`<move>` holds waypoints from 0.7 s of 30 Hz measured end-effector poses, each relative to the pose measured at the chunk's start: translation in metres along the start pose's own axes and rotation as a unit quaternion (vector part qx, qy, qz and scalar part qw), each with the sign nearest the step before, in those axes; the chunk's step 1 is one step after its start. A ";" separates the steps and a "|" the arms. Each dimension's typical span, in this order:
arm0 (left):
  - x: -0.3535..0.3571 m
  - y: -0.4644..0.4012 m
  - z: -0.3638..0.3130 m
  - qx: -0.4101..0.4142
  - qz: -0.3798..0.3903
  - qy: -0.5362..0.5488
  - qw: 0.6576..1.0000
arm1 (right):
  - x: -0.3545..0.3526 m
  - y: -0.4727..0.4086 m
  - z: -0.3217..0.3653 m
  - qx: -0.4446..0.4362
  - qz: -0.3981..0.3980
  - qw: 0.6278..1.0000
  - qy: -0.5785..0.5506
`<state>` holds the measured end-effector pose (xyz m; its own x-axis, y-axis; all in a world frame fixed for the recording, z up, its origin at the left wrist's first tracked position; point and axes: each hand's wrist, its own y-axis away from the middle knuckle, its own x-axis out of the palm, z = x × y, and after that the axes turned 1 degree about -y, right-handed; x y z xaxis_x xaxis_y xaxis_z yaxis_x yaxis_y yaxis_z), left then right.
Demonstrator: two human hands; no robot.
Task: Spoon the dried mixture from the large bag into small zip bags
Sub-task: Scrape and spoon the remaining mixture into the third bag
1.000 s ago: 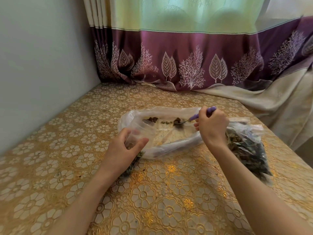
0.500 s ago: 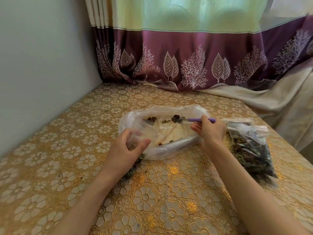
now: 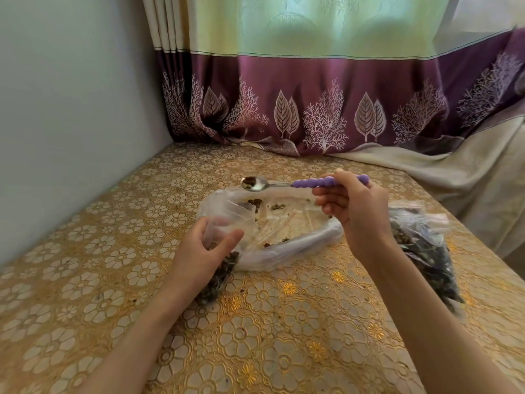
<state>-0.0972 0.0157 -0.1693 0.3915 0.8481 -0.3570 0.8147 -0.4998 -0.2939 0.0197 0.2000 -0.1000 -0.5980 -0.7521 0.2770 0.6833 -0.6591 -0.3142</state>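
spoon (image 3: 257,184) handle pinched in right hand (image 3: 353,207) fingers (image 3: 326,201)

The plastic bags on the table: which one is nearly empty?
The large bag in the middle, lying open under the spoon, holds only scattered bits. The small zip bag in the left hand and the bag on the right hold dark dried mixture.

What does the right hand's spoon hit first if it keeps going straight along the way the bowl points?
Likely nothing on the table: the right hand holds the spoon raised, bowl pointing left above the large bag. Further along is the wall, though depth is unclear.
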 end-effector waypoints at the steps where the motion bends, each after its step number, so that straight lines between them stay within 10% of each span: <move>1: 0.000 0.000 -0.001 -0.002 -0.001 0.006 1.000 | 0.003 0.002 0.003 -0.004 0.025 1.000 0.002; 11: -0.001 0.002 -0.009 0.005 -0.017 0.070 0.997 | 0.013 0.012 0.007 -0.069 0.147 0.985 0.060; 21: -0.008 0.004 -0.017 0.045 -0.065 0.128 0.989 | -0.007 -0.011 -0.012 -0.024 -0.077 0.992 0.099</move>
<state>-0.0895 0.0099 -0.1526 0.3905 0.9173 -0.0775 0.8288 -0.3869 -0.4041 0.0115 0.2119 -0.1091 -0.7671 -0.6255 0.1426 0.5604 -0.7615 -0.3257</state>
